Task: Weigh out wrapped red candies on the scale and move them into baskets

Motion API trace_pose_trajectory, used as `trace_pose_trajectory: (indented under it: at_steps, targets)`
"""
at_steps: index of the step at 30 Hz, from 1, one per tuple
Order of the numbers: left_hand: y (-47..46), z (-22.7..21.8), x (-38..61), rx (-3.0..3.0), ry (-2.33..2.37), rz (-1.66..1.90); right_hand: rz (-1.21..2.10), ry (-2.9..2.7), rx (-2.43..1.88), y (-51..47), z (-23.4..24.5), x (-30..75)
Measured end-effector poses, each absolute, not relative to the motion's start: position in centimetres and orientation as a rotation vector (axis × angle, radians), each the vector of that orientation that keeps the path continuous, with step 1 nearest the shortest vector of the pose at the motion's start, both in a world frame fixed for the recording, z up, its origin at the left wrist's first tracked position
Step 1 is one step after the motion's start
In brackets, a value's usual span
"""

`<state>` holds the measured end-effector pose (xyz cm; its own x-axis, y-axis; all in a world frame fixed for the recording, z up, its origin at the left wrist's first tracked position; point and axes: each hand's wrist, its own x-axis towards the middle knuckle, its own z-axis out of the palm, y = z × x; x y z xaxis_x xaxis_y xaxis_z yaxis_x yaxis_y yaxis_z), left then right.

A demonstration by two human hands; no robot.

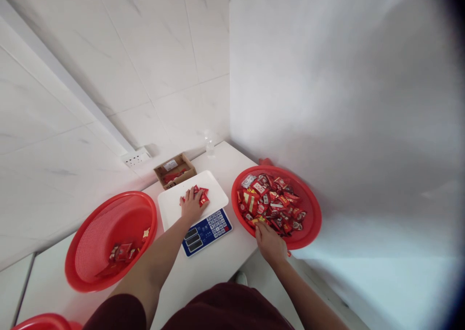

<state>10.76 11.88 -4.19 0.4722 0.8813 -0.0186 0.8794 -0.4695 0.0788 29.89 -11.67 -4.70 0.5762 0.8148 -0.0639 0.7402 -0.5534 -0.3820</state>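
On the white tray [174, 206] of the scale [207, 231] lie a few small red packets [201, 196]. The left hand [191, 205] rests flat over them, its fingers [189, 194] spread wide and gripping nothing that can be seen. The packets look like wrapped sweets: probably very light, crinkly and a little slippery in their glossy film, and not fragile. One could be pinched across its body or by a sealed end, and several could be scooped under curled fingers.

Just to the right, the right hand [269, 240] reaches over the near rim of the right basket [312, 228] into a heap of packets [272, 199]. Its fingertips are buried among the wrappers, so I cannot tell whether they hold one.

Left of the scale stands the left basket [90, 233], with only a few packets at its bottom. Behind the tray sits a cardboard box [174, 169] with something red inside, and a clear cup [209, 146] stands in the corner near a wall socket [136, 158]. Everything stands on a white worktop [218, 267].
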Motion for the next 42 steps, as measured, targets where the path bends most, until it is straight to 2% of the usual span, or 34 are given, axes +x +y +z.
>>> trace_pose_trajectory:
  at_steps: [42]
  targets:
    - [11.94, -4.48, 10.62, 2.650, 1.566, 0.071, 0.364, -1.277, -2.482, -11.71, -4.78, 29.85]
